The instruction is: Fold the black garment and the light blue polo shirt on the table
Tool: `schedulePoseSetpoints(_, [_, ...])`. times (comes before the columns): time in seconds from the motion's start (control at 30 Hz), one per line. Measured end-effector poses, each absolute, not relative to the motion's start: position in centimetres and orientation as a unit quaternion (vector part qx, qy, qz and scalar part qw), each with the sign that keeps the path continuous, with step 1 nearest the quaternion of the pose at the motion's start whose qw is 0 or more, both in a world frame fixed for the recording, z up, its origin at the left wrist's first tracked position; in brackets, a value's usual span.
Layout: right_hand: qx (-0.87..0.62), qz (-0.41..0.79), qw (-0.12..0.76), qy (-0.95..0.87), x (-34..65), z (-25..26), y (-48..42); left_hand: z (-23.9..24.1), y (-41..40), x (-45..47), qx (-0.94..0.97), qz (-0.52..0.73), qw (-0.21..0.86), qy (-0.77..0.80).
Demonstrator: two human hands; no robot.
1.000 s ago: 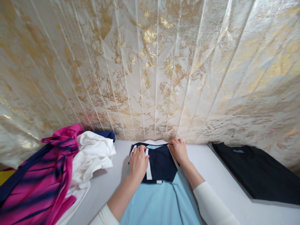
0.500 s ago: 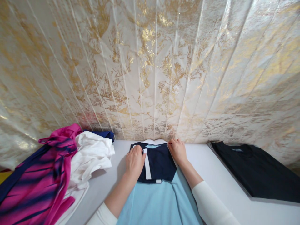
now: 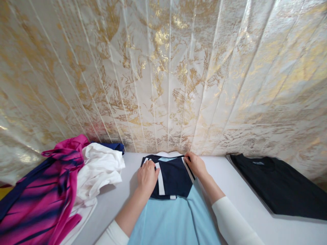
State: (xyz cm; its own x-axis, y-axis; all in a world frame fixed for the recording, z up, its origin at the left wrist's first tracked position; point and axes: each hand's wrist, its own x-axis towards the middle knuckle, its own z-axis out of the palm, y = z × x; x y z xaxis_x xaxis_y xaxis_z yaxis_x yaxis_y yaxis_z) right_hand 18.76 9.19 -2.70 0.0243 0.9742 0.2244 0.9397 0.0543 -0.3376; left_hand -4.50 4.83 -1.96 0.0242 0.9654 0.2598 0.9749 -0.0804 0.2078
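A light blue shirt (image 3: pixel 168 217) with navy and white panels lies in front of me, its navy part (image 3: pixel 176 177) folded over near the collar. My left hand (image 3: pixel 147 173) is curled on the left side of this navy part, beside a white stripe, with its fingertips closed against the cloth. At the upper right of the shirt, my right hand (image 3: pixel 195 164) pinches the navy edge, where a white strip shows. The fingertips of the right hand are partly hidden.
A pink and navy striped garment (image 3: pixel 48 190) and a crumpled white garment (image 3: pixel 99 166) lie on the left of the white table (image 3: pixel 227 190). On the right is a folded black T-shirt (image 3: pixel 283 187). A gold-patterned pleated sheet (image 3: pixel 163 75) rises behind the table.
My right hand has shifted slightly right, drawing the navy edge with it, so a white strip shows there. My left hand has barely moved.
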Motion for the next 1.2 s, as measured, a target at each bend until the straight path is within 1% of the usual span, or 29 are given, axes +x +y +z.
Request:
schedulePoseSetpoints(0.57, [-0.696, 0.038, 0.202, -0.688, 18.0, -2.9, 8.9, -1.8, 4.9, -4.7, -0.714, -0.156, -0.028, -0.682])
schedulePoseSetpoints(0.83, [-0.699, 0.021, 0.201, -0.686, 17.7, -2.8, 8.6, -1.9, 4.9, -4.3, -0.717, -0.188, -0.050, -0.669])
schedulePoseSetpoints(1.2, [-0.707, 0.014, 0.189, -0.681, 17.5, -2.7, 8.6, -0.8, 4.9, -4.6, -0.687, -0.218, -0.130, -0.681])
